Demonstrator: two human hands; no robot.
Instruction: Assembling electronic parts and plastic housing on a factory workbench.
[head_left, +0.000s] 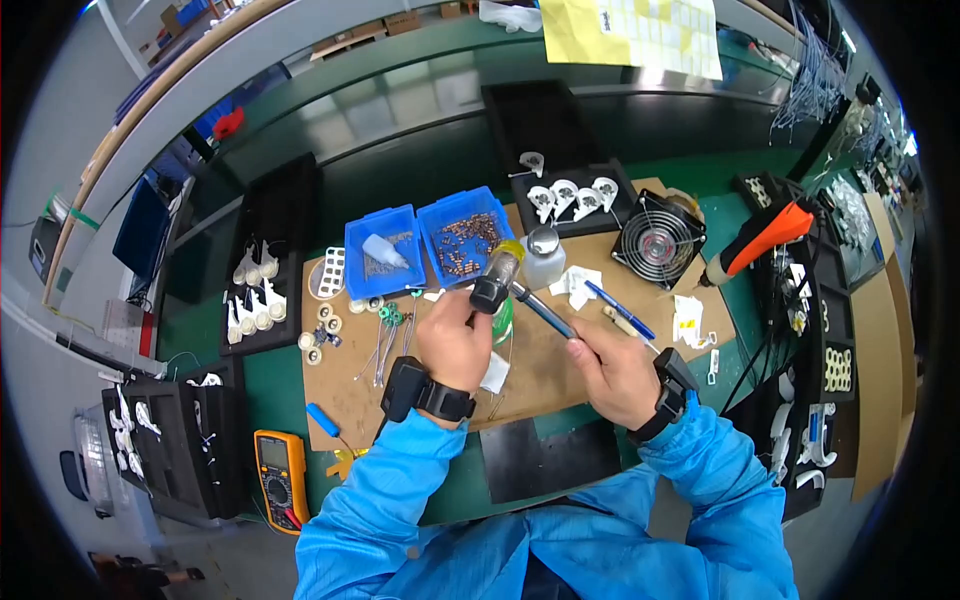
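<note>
My right hand (615, 378) is closed around the handle of a hammer (543, 314). Its head, yellow at one end and black at the other, hangs right over my left hand (453, 342). That hand is curled shut low over the brown board (400, 360); its fingertips and anything in them are hidden. Beside it shows part of a green round item (503, 322). A small white piece (495, 372) lies by the left wrist. Left of it are thin metal rods with green ends (390, 318). A pump bottle (544, 260) stands behind the hammer head.
Two blue bins (375, 222) hold small metal parts and a squeeze bottle (384, 251). To the right are a fan (658, 240), an orange-black tool (765, 240) and a blue pen (620, 310). Black trays (265, 215) of white parts flank the board; a yellow multimeter (281, 478) sits front left.
</note>
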